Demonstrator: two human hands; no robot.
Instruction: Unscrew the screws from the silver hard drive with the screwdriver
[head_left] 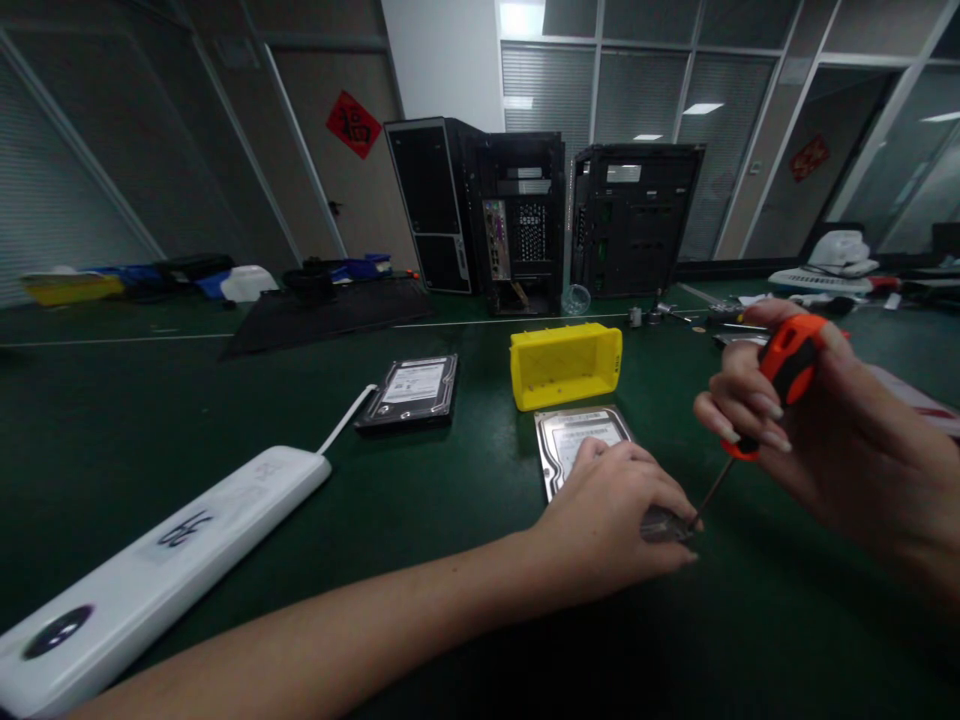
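My right hand (795, 420) is wrapped around the orange and black handle of a screwdriver (795, 365). Its thin shaft slants down to the left, and the tip meets a greyish metal piece (664, 525) between my left thumb and fingers. Whether this piece belongs to the hard drive below I cannot tell. My left hand (619, 510) lies over the near part of that silver hard drive (574, 435), fingers curled and hiding much of it. The drive's white label faces up. Just behind it a yellow plastic bin (566, 365) rests on its side, its opening toward me, a few tiny bits inside.
Another hard drive (412, 390) lies left of the bin on the green table (420, 500). A long white device (172, 560) marked 39 stretches across the left. Black computer cases (525, 220) stand at the back. Small parts and tools (675, 312) lie at the right rear.
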